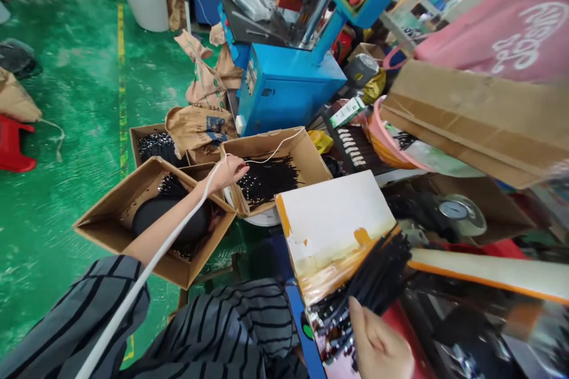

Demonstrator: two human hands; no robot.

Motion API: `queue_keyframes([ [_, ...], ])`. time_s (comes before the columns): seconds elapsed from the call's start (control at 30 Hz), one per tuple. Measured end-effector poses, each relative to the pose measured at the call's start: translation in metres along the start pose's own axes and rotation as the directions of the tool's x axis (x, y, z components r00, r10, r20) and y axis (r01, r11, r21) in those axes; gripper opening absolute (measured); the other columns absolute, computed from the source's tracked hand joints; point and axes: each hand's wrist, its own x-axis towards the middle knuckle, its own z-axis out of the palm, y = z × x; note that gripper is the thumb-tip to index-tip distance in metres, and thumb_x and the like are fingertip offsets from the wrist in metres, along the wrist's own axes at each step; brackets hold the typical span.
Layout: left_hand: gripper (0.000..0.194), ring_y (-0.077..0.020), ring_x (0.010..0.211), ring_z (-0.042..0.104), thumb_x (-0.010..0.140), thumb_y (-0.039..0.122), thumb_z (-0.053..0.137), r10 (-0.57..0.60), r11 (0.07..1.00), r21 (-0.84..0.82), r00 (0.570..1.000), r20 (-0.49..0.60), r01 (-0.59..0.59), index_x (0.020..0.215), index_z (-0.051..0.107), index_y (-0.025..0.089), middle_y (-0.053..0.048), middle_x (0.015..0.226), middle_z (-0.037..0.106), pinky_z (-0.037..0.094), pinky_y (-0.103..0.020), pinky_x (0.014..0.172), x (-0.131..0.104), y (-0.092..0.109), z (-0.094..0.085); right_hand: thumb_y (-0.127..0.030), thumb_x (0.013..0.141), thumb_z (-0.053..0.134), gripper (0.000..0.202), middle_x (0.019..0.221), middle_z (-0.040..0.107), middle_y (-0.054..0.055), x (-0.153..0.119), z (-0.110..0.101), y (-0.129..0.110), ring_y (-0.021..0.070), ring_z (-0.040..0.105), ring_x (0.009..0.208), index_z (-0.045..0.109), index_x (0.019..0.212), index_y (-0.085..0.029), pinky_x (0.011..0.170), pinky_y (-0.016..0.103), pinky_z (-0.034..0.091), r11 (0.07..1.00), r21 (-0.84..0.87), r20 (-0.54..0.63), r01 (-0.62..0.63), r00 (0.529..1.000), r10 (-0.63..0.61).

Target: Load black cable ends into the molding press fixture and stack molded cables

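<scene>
My left hand (229, 172) is over the left edge of an open cardboard box (311, 157) holding many thin black rods (271, 177). Its fingers are bent, and a thin white cord (278, 148) runs past them; whether they grip anything is hidden. At the bottom right, my right hand (380, 340) has its fingers curled beside a bundle of black rods (377, 272). That bundle lies across the lower end of a white board (333, 207) with orange stains. I cannot make out anything inside the right hand.
Another open box (106, 219) with a dark round object stands under my left forearm. A blue machine (288, 89) is ahead, beside brown paper bags (204, 83). A pink basin (386, 136) and a cardboard sheet (480, 118) are at the right. Green floor (80, 83) lies left.
</scene>
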Motion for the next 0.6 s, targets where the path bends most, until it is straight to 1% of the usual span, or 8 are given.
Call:
queue_keyframes([
  [0.07,0.021,-0.0248,0.115,0.066,0.1,0.029,0.055,0.051,0.998,0.047,0.998,-0.029,-0.049,0.094,0.071,0.017,-0.01,0.104,0.074,0.048,-0.043,0.11,0.012,-0.015,-0.01,-0.035,0.099,0.062,0.06,0.058,0.018,-0.007,0.053,0.037,0.0,0.0064,0.022,0.048,0.023,0.056,-0.021,0.047,0.025,0.024,0.983,0.054,0.128,0.174,0.975,-0.179],
  [0.13,0.022,-0.0253,0.124,0.063,0.1,0.027,0.051,0.072,0.994,0.091,0.996,-0.055,-0.067,0.097,0.071,0.016,-0.012,0.112,0.074,0.046,-0.042,0.112,0.018,-0.027,-0.014,-0.036,0.102,0.059,0.058,0.062,0.016,-0.008,0.099,0.072,-0.002,0.007,0.02,0.051,0.023,0.059,-0.022,0.048,0.024,0.025,0.95,0.039,0.174,0.31,0.934,-0.312],
  [0.2,0.026,-0.0242,0.122,0.064,0.101,0.026,0.048,0.077,0.989,0.128,0.995,-0.056,-0.069,0.102,0.072,0.016,-0.013,0.114,0.074,0.049,-0.04,0.109,0.02,-0.035,-0.013,-0.037,0.104,0.055,0.055,0.06,0.018,-0.009,0.131,0.101,-0.003,0.0075,0.02,0.052,0.026,0.059,-0.022,0.049,0.024,0.024,0.906,-0.038,0.202,0.422,0.891,-0.406],
  [0.27,0.027,-0.0223,0.11,0.069,0.102,0.025,0.047,0.072,0.985,0.157,0.997,-0.023,-0.067,0.103,0.072,0.016,-0.011,0.108,0.075,0.052,-0.036,0.102,0.019,-0.041,-0.007,-0.036,0.105,0.054,0.054,0.057,0.022,-0.009,0.147,0.122,-0.001,0.0073,0.022,0.05,0.03,0.059,-0.021,0.051,0.026,0.022,0.853,-0.122,0.214,0.507,0.853,-0.476],
  [0.37,0.029,-0.021,0.1,0.072,0.103,0.026,0.046,0.054,0.981,0.185,0.997,0.06,-0.065,0.105,0.073,0.017,-0.01,0.104,0.077,0.054,-0.033,0.094,0.021,-0.046,0.007,-0.03,0.104,0.056,0.054,0.055,0.025,-0.008,0.151,0.134,0.006,0.0064,0.023,0.047,0.032,0.057,-0.02,0.052,0.028,0.021,0.825,-0.159,0.178,0.542,0.838,-0.516],
  [0.47,0.031,-0.0203,0.1,0.073,0.105,0.029,0.045,0.054,0.979,0.185,0.982,0.181,-0.088,0.106,0.074,0.019,-0.008,0.105,0.077,0.053,-0.03,0.092,0.03,-0.046,0.026,-0.023,0.101,0.061,0.054,0.054,0.025,-0.008,0.15,0.132,0.01,0.0059,0.022,0.048,0.032,0.056,-0.019,0.052,0.029,0.02,0.837,-0.116,0.172,0.535,0.84,-0.514],
  [0.53,0.03,-0.0196,0.099,0.074,0.105,0.031,0.045,0.054,0.978,0.178,0.96,0.274,-0.106,0.107,0.074,0.021,-0.007,0.104,0.078,0.054,-0.028,0.09,0.04,-0.041,0.044,-0.019,0.099,0.064,0.053,0.053,0.026,-0.008,0.152,0.131,0.009,0.0061,0.022,0.048,0.032,0.056,-0.018,0.053,0.03,0.02,0.841,-0.092,0.181,0.533,0.839,-0.512],
  [0.6,0.028,-0.0215,0.096,0.076,0.103,0.032,0.05,0.036,0.976,0.187,0.93,0.366,-0.111,0.106,0.075,0.02,-0.008,0.1,0.079,0.055,-0.029,0.086,0.051,-0.031,0.069,-0.016,0.097,0.065,0.052,0.053,0.027,-0.008,0.155,0.13,0.008,0.0065,0.022,0.048,0.033,0.056,-0.018,0.053,0.03,0.02,0.846,-0.063,0.193,0.53,0.838,-0.511],
])
